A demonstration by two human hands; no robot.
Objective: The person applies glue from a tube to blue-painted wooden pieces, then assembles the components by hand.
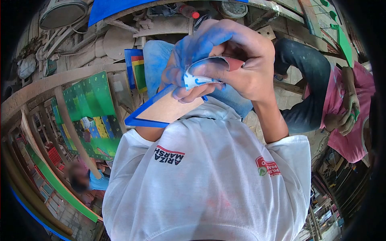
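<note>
My right hand (249, 60) is closed, with thumb and curled fingers on a bent piece of sandpaper (235, 64). White backing with blue print and a reddish grit side both show on it. Behind and below it, my left hand (175, 78) grips a small board (167, 110) with a bare tan face and blue-painted edges. The board tilts down to the left above my lap, its upper end covered by the fingers. Blue stains mark the fingers. Part of my left hand is hidden behind the sandpaper and my right hand.
Green painted panels (90, 112) lean in a wooden rack at left. A blue panel (128, 8) lies along the top edge, near a red-capped bottle (189, 11) and a bucket (233, 9). At right sits a person in a pink shirt (350, 136); another person (90, 176) is at lower left.
</note>
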